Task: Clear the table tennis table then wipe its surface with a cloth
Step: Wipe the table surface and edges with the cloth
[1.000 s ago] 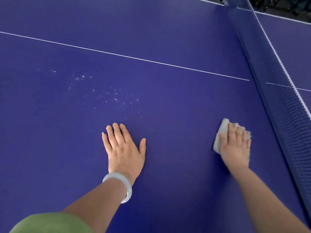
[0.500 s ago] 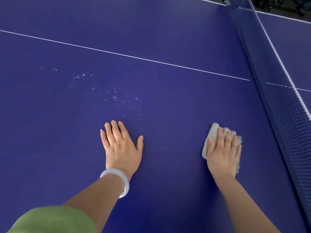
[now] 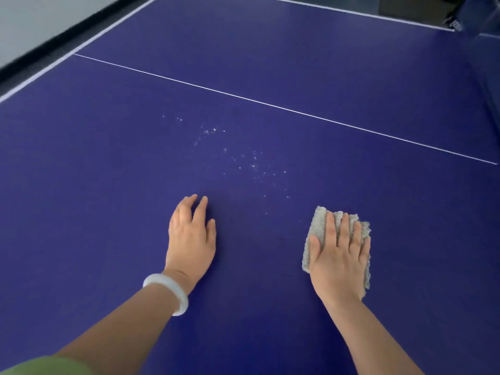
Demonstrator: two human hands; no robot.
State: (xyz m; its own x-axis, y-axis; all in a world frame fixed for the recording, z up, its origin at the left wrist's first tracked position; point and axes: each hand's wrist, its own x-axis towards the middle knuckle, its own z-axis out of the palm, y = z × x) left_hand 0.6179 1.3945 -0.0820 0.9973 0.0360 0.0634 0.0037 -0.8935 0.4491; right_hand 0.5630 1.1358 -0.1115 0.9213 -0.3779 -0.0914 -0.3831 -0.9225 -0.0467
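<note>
The blue table tennis table [image 3: 108,185] fills the view, with a white centre line running across it. My right hand [image 3: 339,255] lies flat with straight fingers on a grey cloth [image 3: 319,220], pressing it against the surface. My left hand [image 3: 190,239], with a white bangle on the wrist, rests palm down on the bare table to the left of the cloth. A scatter of small white specks [image 3: 243,158] lies on the surface just beyond both hands.
The net [image 3: 487,63] runs along the far right edge of the view. The table's white-edged left end [image 3: 48,69] borders a dark strip and pale floor at the upper left.
My right hand has slid the cloth to the left, away from the net. The view has swung left, so the table's end edge shows and the net is mostly out of frame.
</note>
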